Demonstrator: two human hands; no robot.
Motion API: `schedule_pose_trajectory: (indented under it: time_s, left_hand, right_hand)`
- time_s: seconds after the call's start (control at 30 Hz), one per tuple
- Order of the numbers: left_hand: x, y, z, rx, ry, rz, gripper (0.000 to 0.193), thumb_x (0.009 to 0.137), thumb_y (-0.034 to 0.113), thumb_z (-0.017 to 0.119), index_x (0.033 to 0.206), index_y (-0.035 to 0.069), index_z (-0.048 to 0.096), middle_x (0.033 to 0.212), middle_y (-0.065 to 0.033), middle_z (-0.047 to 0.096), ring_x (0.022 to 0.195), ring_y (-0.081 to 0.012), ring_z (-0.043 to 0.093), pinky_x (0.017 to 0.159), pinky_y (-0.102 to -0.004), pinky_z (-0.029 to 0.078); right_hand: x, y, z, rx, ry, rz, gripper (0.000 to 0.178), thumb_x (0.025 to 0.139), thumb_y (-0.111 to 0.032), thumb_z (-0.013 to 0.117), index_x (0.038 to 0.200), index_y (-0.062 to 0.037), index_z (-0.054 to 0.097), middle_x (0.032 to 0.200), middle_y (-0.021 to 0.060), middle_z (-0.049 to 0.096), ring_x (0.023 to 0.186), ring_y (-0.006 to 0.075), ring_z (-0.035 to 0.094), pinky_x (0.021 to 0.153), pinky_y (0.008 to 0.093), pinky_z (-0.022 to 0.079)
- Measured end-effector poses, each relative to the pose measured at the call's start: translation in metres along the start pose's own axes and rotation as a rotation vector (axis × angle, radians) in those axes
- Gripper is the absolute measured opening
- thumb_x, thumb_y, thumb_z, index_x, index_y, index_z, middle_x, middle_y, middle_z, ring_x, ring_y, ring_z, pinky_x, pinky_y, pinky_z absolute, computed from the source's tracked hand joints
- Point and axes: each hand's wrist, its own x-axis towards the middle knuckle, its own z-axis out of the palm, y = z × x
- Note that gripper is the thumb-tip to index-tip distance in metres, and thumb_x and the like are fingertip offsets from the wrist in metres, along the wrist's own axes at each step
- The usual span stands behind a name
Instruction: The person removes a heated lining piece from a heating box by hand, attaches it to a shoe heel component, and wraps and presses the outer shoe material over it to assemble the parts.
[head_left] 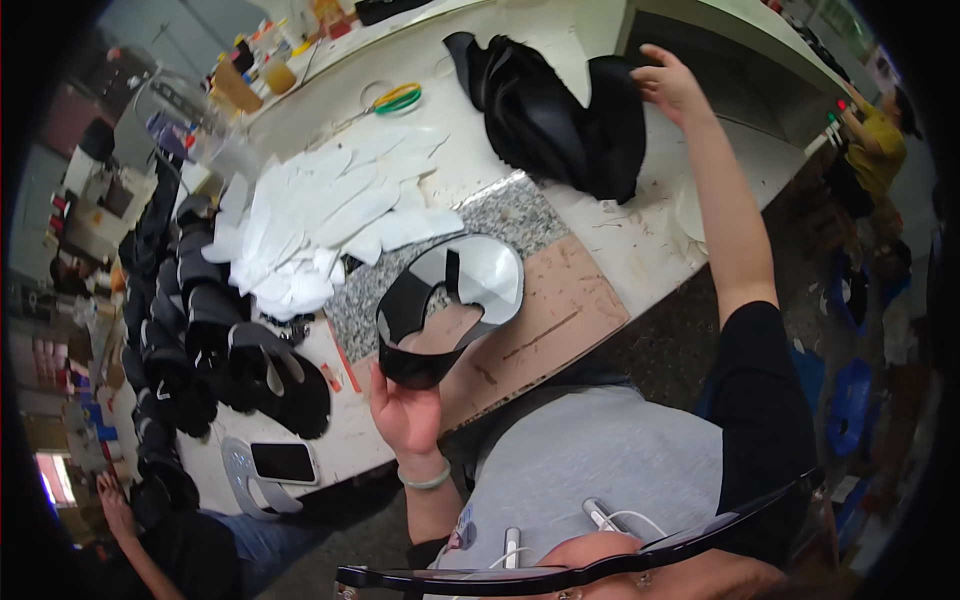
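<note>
My left hand (408, 412) is closed on the heel-like end of a black shoe upper (405, 365); the fingers behind it are partly hidden. Inside the upper a glossy white lining shows, and it rests over a speckled stone slab (515, 215) and a brown board (560, 315). My right hand (672, 88) is stretched far out at the right edge of a heap of black shoe uppers (560, 120). Its fingers are apart, close to the nearest black piece; whether they touch it is unclear.
Many thin white shoe-shaped pieces (320, 210) are spread left of the slab. Scissors with green and yellow handles (395, 98) lie behind them. Rows of black uppers (270, 370) line the table's left side, near a phone (283, 462). Another person's hand (116, 508) shows at lower left.
</note>
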Motion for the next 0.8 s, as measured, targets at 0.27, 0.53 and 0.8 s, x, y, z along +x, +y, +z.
schedule_pose_trajectory:
  time_s: [0.27,0.53,0.8]
  left_hand:
    - [-0.01,-0.009,0.014,0.116,0.049,0.035,0.038,0.097,0.024,0.041,0.125,0.0,0.052,0.126,-0.0111,0.058,0.123,-0.0246,0.048,0.112,-0.0457,0.022]
    - [-0.03,-0.006,0.009,0.264,0.17,0.101,0.042,0.095,0.025,0.042,0.131,0.004,0.043,0.111,-0.0096,0.064,0.109,-0.0225,0.057,0.104,-0.0466,0.034]
    - [-0.029,-0.014,0.016,0.225,0.099,0.068,0.042,0.095,0.025,0.04,0.131,0.004,0.044,0.122,-0.0108,0.059,0.114,-0.0239,0.055,0.104,-0.0461,0.035]
  right_hand:
    - [-0.032,-0.086,0.018,0.445,-0.408,-0.162,0.034,0.091,-0.014,0.051,0.121,0.0015,0.054,0.106,0.0065,0.064,0.101,0.0174,0.06,0.095,0.0327,0.044]
    - [-0.147,-0.013,0.114,-0.089,-0.385,-0.25,0.015,0.086,-0.012,0.066,0.099,-0.0039,0.067,0.091,-0.0012,0.06,0.084,0.0069,0.056,0.079,0.021,0.046]
    - [-0.226,0.084,0.194,-1.036,-0.454,-0.626,0.045,0.064,-0.047,0.078,0.081,-0.0095,0.059,0.083,0.0056,0.05,0.083,0.0239,0.051,0.075,0.0382,0.034]
